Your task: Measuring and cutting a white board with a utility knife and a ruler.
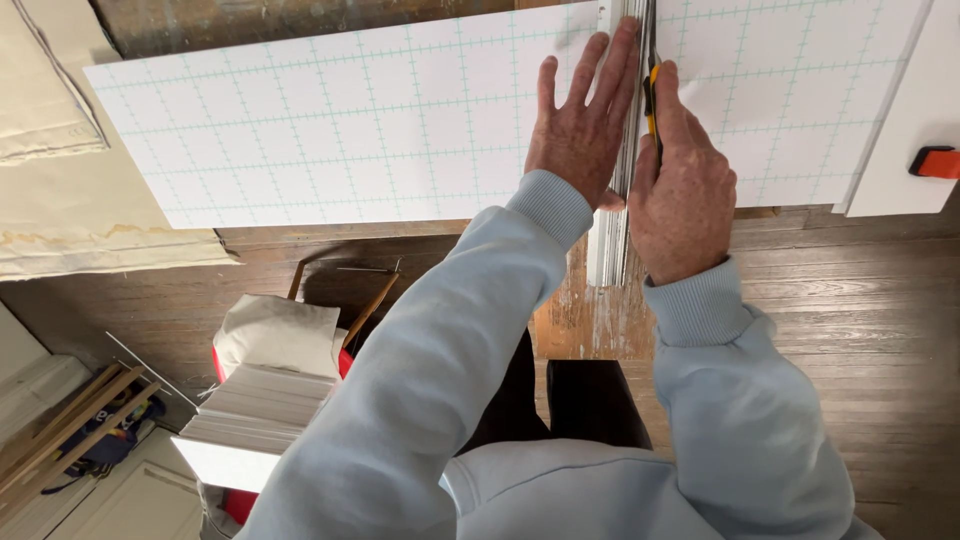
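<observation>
A large white board with a pale green grid [330,130] lies across a wooden work surface. A long metal straightedge [612,240] runs over it toward me. My left hand [580,125] lies flat on the board with fingers spread, pressing against the straightedge's left side. My right hand [680,190] is closed around a yellow and black utility knife [652,100], whose tip rests on the board along the straightedge's right edge. Both arms wear light blue sleeves.
An orange clamp [935,162] sits at the right edge on a second white board [900,150]. A stack of white boards [255,415] and a cloth-covered chair [290,330] stand at lower left. Wooden strips [70,420] lie on the floor. Cream sheets [60,150] lie at left.
</observation>
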